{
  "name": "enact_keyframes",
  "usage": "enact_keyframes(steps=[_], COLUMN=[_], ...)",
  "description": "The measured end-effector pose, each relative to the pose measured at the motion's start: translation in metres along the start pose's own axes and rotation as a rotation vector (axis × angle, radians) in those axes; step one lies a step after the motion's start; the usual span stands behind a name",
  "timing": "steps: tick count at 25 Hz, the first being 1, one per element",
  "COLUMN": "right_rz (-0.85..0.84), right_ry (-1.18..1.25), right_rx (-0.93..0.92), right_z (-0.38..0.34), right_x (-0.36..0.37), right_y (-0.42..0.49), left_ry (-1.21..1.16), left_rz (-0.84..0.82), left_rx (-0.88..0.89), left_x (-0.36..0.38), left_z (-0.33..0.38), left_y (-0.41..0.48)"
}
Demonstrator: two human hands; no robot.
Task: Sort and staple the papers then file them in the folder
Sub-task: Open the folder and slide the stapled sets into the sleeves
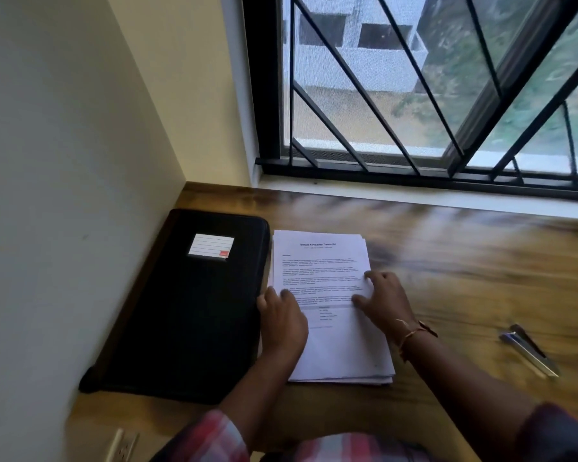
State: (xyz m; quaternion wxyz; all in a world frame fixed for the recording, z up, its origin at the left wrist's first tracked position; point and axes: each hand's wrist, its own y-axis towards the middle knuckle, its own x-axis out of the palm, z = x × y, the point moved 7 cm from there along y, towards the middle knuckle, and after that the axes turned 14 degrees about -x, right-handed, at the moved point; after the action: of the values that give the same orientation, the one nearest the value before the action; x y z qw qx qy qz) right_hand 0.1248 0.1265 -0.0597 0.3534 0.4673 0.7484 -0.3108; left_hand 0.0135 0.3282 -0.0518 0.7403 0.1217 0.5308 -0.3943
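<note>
A stack of white printed papers [327, 261] lies on the wooden desk [464, 261], its sheets slightly fanned at the edges. My left hand [282, 320] rests on the stack's left edge, fingers loosely bent over the top sheet. At the stack's right edge my right hand [382, 300] touches the top sheet, fingers spread. A closed black folder [187, 311] with a white label lies flat to the left of the papers, against the wall. A silver and blue stapler [528, 350] lies on the desk to the right, apart from both hands.
A cream wall [64, 195] bounds the desk on the left. A barred window [414, 95] with a white sill runs along the back. A wall outlet [122, 446] shows at the lower left.
</note>
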Motion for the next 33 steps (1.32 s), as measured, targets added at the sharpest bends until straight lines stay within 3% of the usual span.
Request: enact_keyframes(steps=[8, 10, 12, 14, 18, 22, 27, 31, 33], right_rz=[-0.019, 0.062, 0.180, 0.088, -0.315, -0.358, -0.378, -0.442, -0.501], right_ry=[-0.040, -0.141, -0.192, -0.013, 0.168, 0.205, 0.497, 0.977, 1.189], right_rx=[0.058, 0.036, -0.146, -0.308, -0.268, -0.235, -0.070, 0.154, 0.182], right_z=[0.002, -0.010, -0.044, -0.088, -0.145, -0.168, -0.180, -0.191, -0.205], right_x=[0.000, -0.008, -0.013, 0.001, 0.063, 0.087, 0.098, 0.100, 0.104], right_y=[0.004, 0.001, 0.001, 0.002, 0.000, 0.008, 0.010, -0.004, -0.011], left_ry=[-0.084, -0.095, -0.004, 0.168, 0.296, 0.386, 0.276, 0.201, 0.188], left_rz=[-0.049, 0.017, 0.184, 0.295, 0.199, 0.146, 0.158, 0.250, 0.353], left_rx=[0.060, 0.117, 0.155, 0.062, -0.089, -0.032, 0.022, 0.148, 0.209], left_x=[-0.002, -0.013, -0.029, -0.042, -0.051, -0.049, -0.068, -0.100, -0.120], left_z=[-0.004, -0.006, -0.013, -0.033, -0.068, -0.064, -0.062, -0.054, -0.049], left_y=[0.008, 0.005, 0.003, 0.007, 0.016, 0.011, 0.006, -0.010, -0.016])
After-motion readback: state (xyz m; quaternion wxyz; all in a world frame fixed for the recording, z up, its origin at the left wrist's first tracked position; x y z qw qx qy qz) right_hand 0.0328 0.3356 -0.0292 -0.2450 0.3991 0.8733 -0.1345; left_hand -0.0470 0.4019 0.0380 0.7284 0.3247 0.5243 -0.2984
